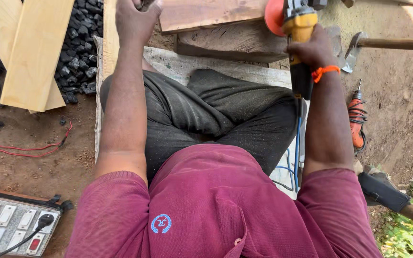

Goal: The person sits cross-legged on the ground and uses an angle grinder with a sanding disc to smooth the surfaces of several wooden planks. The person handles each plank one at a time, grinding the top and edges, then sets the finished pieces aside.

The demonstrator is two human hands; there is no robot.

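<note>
Hands — right (pixel 314 50) grips yellow grinder (pixel 299 28), left (pixel 137 19) perhaps on wood (pixel 206 14).

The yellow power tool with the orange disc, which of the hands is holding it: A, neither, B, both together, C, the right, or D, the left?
C: the right hand, with an orange wristband, grips the yellow grinder; the left hand is apart, up on the wooden plank.

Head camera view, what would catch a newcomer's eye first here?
The yellow grinder with its orange disc, gripped in the right hand at top right. The left hand reaches up at top left, near pale planks lying over black stones. A switchboard sits bottom left.
</note>
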